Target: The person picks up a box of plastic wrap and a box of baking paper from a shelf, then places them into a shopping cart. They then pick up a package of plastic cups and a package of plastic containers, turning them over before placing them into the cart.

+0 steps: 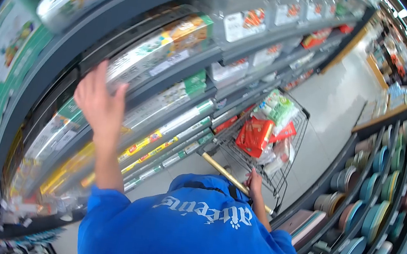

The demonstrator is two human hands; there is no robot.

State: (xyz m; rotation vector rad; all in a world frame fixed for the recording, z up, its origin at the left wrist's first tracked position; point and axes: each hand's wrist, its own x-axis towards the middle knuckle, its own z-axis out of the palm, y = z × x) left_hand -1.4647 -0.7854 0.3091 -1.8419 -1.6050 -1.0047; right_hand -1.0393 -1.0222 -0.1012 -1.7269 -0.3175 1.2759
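Head view: the left hand (100, 103) had fingers spread open beside a shelved box (160, 46); the right hand (255, 181) was at the cart handle (222, 169), grip unclear.

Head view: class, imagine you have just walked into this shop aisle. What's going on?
A person in a blue shirt stands between shelves. Their left hand, fingers spread, is raised at the boxed goods; blur hides whether it touches them. Their right hand is at the handle of a shopping cart, which holds red packages and a green-and-white bag.
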